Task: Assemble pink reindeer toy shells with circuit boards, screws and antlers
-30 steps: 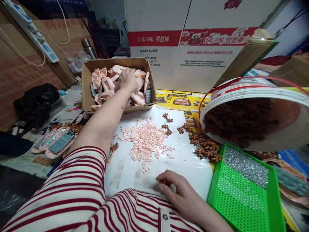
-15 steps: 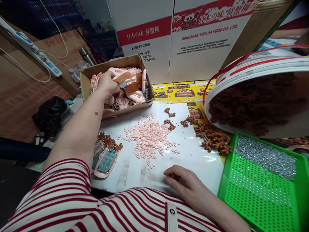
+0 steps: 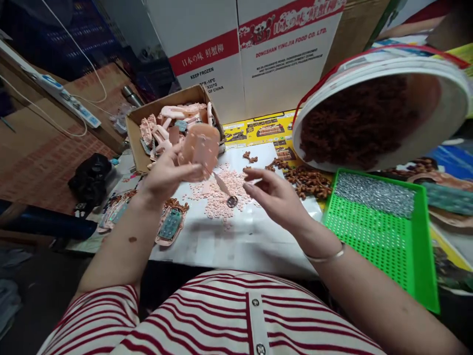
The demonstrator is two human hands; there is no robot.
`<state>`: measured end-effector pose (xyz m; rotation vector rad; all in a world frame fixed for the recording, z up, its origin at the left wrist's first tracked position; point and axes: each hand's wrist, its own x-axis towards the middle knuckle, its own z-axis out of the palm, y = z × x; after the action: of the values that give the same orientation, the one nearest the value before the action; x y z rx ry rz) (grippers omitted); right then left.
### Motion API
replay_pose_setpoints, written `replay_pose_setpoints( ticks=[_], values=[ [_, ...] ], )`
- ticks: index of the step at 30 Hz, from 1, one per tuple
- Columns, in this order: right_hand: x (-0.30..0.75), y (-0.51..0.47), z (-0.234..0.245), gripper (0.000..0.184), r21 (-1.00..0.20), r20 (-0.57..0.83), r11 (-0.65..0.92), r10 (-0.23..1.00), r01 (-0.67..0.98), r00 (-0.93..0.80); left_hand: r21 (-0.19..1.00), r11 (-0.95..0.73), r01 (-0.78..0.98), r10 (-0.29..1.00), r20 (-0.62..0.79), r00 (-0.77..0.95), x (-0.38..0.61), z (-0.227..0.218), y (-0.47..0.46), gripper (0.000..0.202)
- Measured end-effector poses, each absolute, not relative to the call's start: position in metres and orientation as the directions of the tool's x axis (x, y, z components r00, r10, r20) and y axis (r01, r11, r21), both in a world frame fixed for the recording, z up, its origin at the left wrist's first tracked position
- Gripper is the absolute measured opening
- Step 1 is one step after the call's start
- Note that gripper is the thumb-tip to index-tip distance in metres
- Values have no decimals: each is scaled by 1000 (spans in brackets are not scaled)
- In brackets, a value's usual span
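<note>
My left hand (image 3: 162,177) grips a pale pink plastic shell (image 3: 203,148), tilted up above the table, its edge between thumb and fingers. From the shell hangs a thin lead with a small round disc, perhaps a speaker (image 3: 232,201), at its end. My right hand (image 3: 283,199) hovers to the right of it, fingers apart and holding nothing. Beneath both hands lies a loose pile of tiny pink rings (image 3: 216,209). At left on the table is a pink shell with a green circuit board (image 3: 170,224), brown antler-shaped pieces at its top.
A cardboard box (image 3: 135,150) of pink shells stands at back left. Brown antler pieces (image 3: 305,181) lie at right, before a tipped white bucket (image 3: 308,91) full of more. A green perforated tray (image 3: 369,246) holds small silvery screws (image 3: 377,192). More board-fitted shells (image 3: 114,214) lie far left.
My left hand has come out of the box with the pink shell and moved right, over the table. My right hand has risen from the table's front towards it. The view has shifted.
</note>
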<state>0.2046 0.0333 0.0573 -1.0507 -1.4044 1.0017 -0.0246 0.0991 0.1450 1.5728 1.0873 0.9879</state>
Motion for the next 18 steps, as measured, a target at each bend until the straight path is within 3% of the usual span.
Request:
replay_pose_setpoints(
  ticks=[2, 7, 10, 13, 16, 18],
  values=[
    [205, 37, 60, 52, -950, 302, 306, 951, 65, -62, 982, -90, 168, 947, 32, 318, -12, 118, 79, 48],
    [216, 16, 55, 20, -849, 439, 474, 878, 233, -190, 994, 0, 105, 908, -44, 417, 6, 76, 41, 50],
    [224, -4, 55, 24, -644, 567, 608, 787, 465, -244, 997, 76, -14, 915, -64, 398, -2, 69, 24, 57],
    [223, -17, 62, 32, -346, 595, 685, 689, 641, -414, 967, 253, 17, 894, -241, 378, -11, 66, 11, 55],
    [213, -23, 65, 38, -172, 586, 796, 556, 580, -590, 925, 377, 55, 799, -355, 485, -12, 64, 0, 81],
    [203, -25, 62, 38, -184, 609, 847, 497, 499, -618, 922, 383, 57, 771, -353, 530, -10, 62, -6, 85]
  ],
)
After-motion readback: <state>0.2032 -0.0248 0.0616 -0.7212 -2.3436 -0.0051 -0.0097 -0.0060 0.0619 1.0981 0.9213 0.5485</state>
